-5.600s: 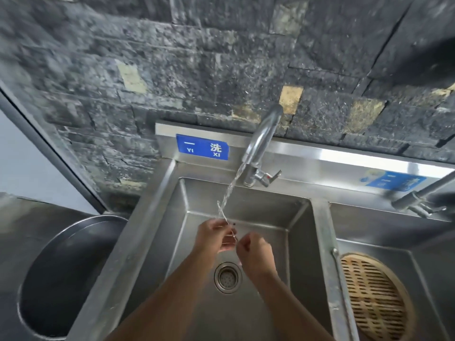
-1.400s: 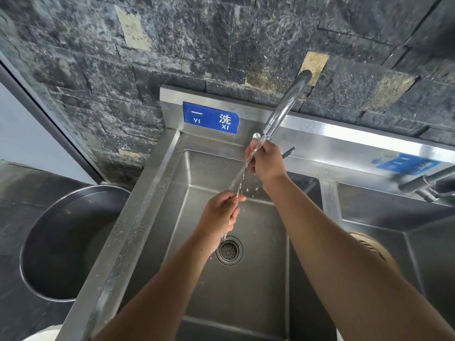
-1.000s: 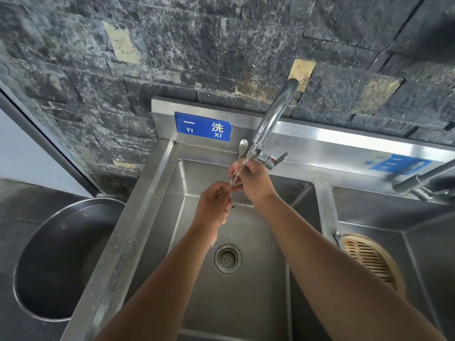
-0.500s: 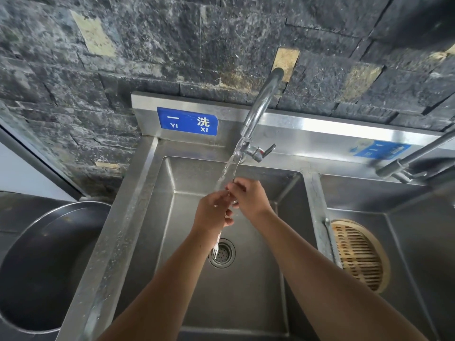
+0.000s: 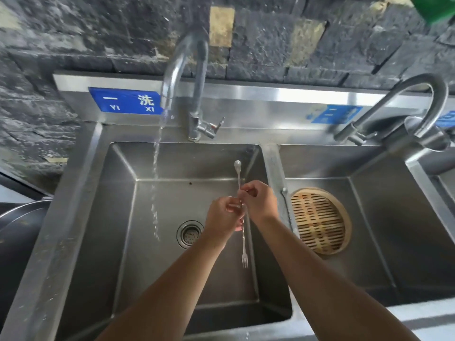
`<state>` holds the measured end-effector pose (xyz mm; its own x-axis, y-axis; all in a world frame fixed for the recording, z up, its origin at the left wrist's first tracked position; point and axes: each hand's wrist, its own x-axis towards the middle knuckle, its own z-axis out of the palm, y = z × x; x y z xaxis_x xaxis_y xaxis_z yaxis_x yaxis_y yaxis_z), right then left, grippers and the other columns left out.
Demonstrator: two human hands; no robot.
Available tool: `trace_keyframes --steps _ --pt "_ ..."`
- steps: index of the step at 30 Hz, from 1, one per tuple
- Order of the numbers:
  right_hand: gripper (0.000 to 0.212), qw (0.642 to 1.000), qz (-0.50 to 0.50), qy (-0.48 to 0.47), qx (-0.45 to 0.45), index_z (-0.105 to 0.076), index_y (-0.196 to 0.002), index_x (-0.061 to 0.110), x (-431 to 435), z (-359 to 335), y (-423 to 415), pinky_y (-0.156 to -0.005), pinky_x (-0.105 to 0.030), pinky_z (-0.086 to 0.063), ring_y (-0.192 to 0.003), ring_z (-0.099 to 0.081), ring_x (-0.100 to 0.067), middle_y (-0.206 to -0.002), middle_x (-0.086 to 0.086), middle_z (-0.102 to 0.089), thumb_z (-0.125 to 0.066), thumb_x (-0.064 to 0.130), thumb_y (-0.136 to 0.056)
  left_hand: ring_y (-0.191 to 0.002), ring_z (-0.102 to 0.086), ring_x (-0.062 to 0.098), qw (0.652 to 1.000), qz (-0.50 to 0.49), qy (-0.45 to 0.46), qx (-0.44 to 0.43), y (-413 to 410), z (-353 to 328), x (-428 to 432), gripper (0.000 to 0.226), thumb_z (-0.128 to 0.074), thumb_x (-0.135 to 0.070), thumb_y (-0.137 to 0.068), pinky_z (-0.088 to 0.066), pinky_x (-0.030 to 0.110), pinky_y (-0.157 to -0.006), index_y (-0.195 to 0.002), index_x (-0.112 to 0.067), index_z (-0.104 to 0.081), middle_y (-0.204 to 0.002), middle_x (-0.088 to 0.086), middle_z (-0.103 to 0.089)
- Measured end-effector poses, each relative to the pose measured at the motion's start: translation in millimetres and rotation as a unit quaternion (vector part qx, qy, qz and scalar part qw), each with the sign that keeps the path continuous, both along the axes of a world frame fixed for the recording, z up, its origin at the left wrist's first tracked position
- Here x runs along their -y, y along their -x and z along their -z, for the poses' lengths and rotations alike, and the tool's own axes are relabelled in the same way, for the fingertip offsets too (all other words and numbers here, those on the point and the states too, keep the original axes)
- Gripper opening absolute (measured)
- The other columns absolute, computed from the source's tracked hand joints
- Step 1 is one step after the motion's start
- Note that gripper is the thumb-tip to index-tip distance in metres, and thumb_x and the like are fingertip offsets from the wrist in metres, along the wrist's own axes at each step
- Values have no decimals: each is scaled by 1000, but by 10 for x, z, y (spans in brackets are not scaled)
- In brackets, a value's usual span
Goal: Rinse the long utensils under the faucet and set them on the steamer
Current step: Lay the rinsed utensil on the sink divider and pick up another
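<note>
Over the left sink basin (image 5: 118, 217), both hands pinch thin, long metal utensils held nearly upright. A small spoon end (image 5: 237, 166) sticks up above my right hand (image 5: 258, 201); a small fork end (image 5: 244, 257) hangs below my left hand (image 5: 222, 219). I cannot tell how many utensils there are. The faucet (image 5: 194, 70) runs, and its stream (image 5: 156, 168) falls well left of the hands. A round bamboo steamer (image 5: 320, 220) lies in the right basin, just right of my right hand.
A drain strainer (image 5: 190, 234) sits in the left basin floor. A steel divider (image 5: 273, 173) separates the two basins. A second curved faucet (image 5: 398, 112) stands over the right basin. A large dark metal pot (image 5: 17, 232) is at the far left.
The hands and utensils have moved right, out of the water stream, toward the divider and steamer. The view has shifted rightward, and the water still runs.
</note>
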<state>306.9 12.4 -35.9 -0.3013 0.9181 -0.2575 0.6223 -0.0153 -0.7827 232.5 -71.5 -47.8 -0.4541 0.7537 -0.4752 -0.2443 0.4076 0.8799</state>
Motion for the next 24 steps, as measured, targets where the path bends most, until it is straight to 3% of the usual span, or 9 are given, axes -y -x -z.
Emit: trace_keyframes --steps 4,7,10,13,17,24 --pt "10 999 -13 23 24 -69 -81 27 -249 80 -400 -60 -13 -45 -72 -63 -3 -73 15 -66 -75 19 -84 -50 -57 11 1000 8 18 -18 -372 78 -198 8 -62 -1 -87 -54 24 -49 -91 -7 -66 -69 7 -63" --pt "16 997 -43 46 38 -68 -75 26 -456 117 -671 -77 -30 -58 -82 -71 -17 -77 6 -71 -76 17 -85 -57 -61 14 999 15 35 -37 -650 118 -337 11 -64 0 -87 -58 27 -54 -98 -3 -66 -75 9 -65" --pt "19 993 -70 67 63 -66 -72 24 -631 179 -896 -82 -36 -60 -85 -72 -23 -81 -2 -73 -75 14 -86 -57 -62 15 998 16 51 -44 -886 178 -451 10 -63 1 -87 -60 28 -53 -96 -1 -65 -72 7 -63" --pt "14 990 -82 82 86 -68 -77 21 -750 288 -1058 -72 -33 -61 -79 -71 -20 -84 -5 -74 -70 15 -89 -57 -60 15 997 12 70 -37 -1050 280 -552 9 -64 2 -88 -60 29 -52 -98 3 -64 -73 9 -62" --pt "9 985 -107 71 118 -68 -83 20 -836 440 -1194 -54 -21 -47 -64 -62 -10 -82 -1 -72 -67 19 -92 -56 -59 16 995 10 99 -31 -1182 390 -644 6 -63 1 -88 -61 38 -60 -94 -1 -64 -73 12 -61" --pt "8 977 -147 36 150 -69 -82 16 -816 606 -1218 -67 -34 -58 -73 -67 -17 -77 -1 -71 -65 18 -89 -48 -57 12 989 -1 132 -63 -1309 565 -659 4 -58 1 -88 -58 32 -51 -90 3 -60 -65 10 -62"
